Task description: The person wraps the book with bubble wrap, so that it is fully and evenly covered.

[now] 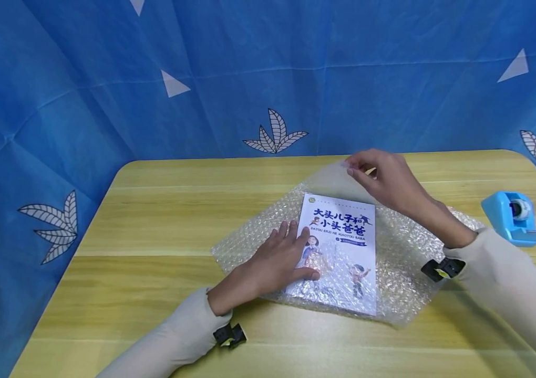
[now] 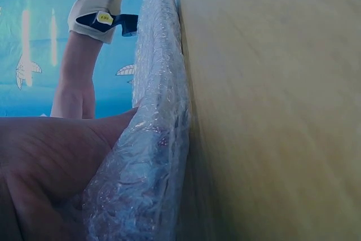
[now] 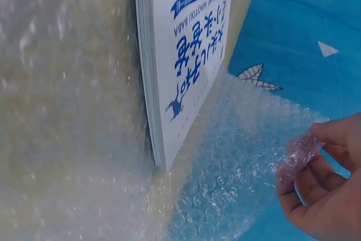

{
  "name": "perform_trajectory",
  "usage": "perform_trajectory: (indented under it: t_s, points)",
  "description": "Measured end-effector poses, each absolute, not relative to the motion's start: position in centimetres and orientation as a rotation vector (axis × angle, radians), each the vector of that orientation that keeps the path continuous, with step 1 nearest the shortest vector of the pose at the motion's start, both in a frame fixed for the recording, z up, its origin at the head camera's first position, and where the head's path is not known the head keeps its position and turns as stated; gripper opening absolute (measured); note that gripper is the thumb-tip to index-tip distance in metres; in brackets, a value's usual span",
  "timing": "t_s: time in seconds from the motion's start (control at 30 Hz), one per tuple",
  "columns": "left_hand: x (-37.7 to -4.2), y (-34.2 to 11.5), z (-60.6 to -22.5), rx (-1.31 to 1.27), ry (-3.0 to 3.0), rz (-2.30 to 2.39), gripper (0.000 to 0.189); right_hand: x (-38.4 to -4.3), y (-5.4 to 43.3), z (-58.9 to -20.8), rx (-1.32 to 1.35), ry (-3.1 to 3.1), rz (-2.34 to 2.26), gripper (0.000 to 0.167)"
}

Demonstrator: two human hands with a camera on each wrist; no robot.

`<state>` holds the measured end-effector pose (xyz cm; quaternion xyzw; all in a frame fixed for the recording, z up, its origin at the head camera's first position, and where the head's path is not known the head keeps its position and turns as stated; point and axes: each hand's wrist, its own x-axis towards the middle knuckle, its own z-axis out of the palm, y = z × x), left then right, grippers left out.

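A white paperback book (image 1: 343, 231) with a blue Chinese title and small cartoon figures on its cover lies face up, a little right of the middle of the table, on a clear, glossy sheet of plastic bubble wrap (image 1: 405, 262). The wrap is folded up over the near edge and covers the lower part of the cover — the figures show through its shine — while the title end is bare, and the right wrist view shows the white page edges there. The left hand (image 1: 279, 257) rests on the book's left side, fingers straight and thumb set apart from them, lying over the wrapped part. The right hand (image 1: 391, 178) is beyond the book's far edge, thumb and fingers pinched together on the far corner of the wrap, which it holds raised in a slanting flap. Both arms wear cream long sleeves (image 1: 183, 331), each with a small black wrist camera (image 1: 443, 269) at the cuff. Near the wrap's right corner stands a light blue plastic tape dispenser (image 1: 504, 218) holding a small roll. Under everything is a yellowish wood-grain table (image 1: 145, 262) with rounded far corners, and behind it hangs a blue cloth backdrop (image 1: 249, 47) printed with white leaves and triangles.
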<state>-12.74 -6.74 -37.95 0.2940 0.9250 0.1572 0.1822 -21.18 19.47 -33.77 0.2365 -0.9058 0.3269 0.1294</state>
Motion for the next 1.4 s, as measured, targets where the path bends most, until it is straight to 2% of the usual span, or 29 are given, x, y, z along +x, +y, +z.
perform_trajectory:
  t_s: [0.9,1.4]
  points:
    - [-12.8,-6.6,-38.0,0.823,2.617,0.412,0.091,-17.2,19.2,-34.7,0.786,-2.691,0.949,0.013]
    - [-12.8,-6.5,-37.9,0.825,2.616,0.395,0.092,-16.1,19.3,-35.7,0.88,-2.708,0.989,0.013]
